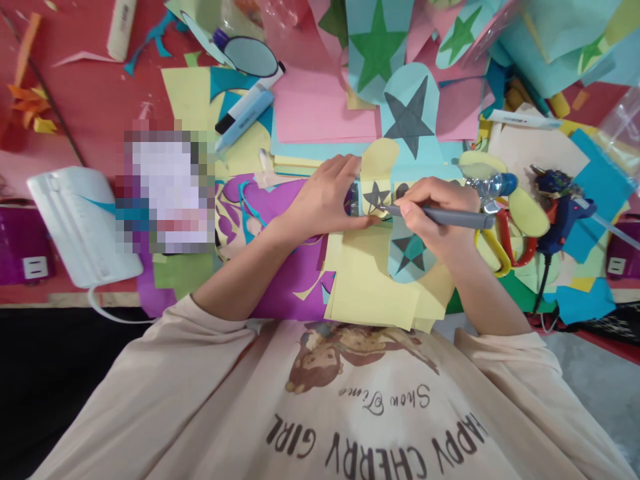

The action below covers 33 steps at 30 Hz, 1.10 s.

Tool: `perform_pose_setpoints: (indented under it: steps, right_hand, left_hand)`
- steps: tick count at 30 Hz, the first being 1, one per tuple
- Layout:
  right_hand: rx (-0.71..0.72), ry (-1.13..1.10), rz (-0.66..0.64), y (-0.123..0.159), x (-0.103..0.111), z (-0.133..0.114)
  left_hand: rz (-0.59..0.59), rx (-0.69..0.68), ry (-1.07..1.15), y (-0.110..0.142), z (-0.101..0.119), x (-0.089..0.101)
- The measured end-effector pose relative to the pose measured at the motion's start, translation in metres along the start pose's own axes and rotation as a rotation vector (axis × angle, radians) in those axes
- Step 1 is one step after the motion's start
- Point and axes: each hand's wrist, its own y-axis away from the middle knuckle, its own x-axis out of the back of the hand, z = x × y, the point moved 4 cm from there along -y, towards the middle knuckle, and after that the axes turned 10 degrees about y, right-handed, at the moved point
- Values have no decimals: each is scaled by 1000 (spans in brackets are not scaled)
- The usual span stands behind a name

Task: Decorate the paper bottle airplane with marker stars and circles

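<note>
A clear plastic bottle [487, 190] with a blue cap lies sideways in front of me, with yellow and light-blue paper around its middle. My left hand [323, 197] grips its left end, fingers above and thumb below. Between the fingers of my right hand [443, 213] is a dark grey marker [450, 217]. The marker's tip touches or nearly touches a dark star [376, 197] on the yellow paper. Rounded light-blue paper flaps, one with a grey star [409, 119] and one with a grey-green star [410, 255], stick out above and below the bottle.
Yellow sheets [373, 280] and purple paper [290, 287] lie beneath my hands. Pink sheets [325, 107] and a light-blue marker [245, 117] are beyond. Scissors [515, 243] and a blue glue gun [560, 223] with a cord are right; a white case [83, 227] is left.
</note>
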Motion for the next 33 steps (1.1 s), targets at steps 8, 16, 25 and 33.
perform_pose_setpoints:
  steps: [8, 16, 25, 33]
  right_hand:
    - [3, 2, 61, 2, 0, 1]
    - [37, 28, 47, 0, 0, 1]
    - [-34, 6, 68, 1, 1, 2]
    - [-3, 63, 65, 2, -1, 3]
  left_hand:
    - [15, 1, -29, 0, 0, 1]
    - [-15, 18, -9, -1, 2, 3]
    - [-2, 22, -34, -2, 3, 3]
    - [-17, 30, -15, -2, 2, 2]
